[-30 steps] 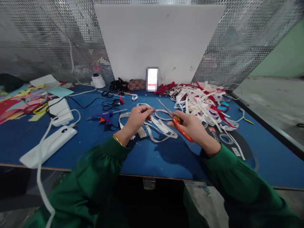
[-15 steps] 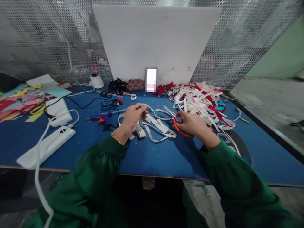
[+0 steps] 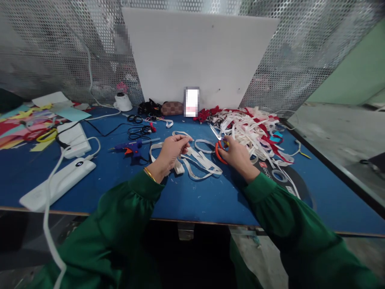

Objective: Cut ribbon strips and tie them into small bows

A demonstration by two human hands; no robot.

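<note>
Near the middle of the table, my left hand (image 3: 172,153) is closed in a pinch on a thin white ribbon (image 3: 181,133), which loops up behind the fingers. More of the white ribbon lies in loose loops and a flat folded bundle under and to the right of this hand. My right hand (image 3: 237,157) is wrapped round the orange handles of a pair of scissors (image 3: 217,134). Their metal blades point away and to the left, above a ring of white ribbon (image 3: 205,146) on the table. The scissors and my left fingertips are apart.
A blue glue gun (image 3: 132,149) lies left of my hands. Further left are a white power bank (image 3: 58,182), a power strip (image 3: 73,140) and coloured sheets (image 3: 28,124). At the back right spreads a ribbon heap (image 3: 240,124). A lit phone (image 3: 191,102) leans against a white board (image 3: 198,56).
My right hand has shifted left with the scissors, whose blades now point further away from me. My left hand has moved slightly, and a ribbon loop now shows behind its fingers.
</note>
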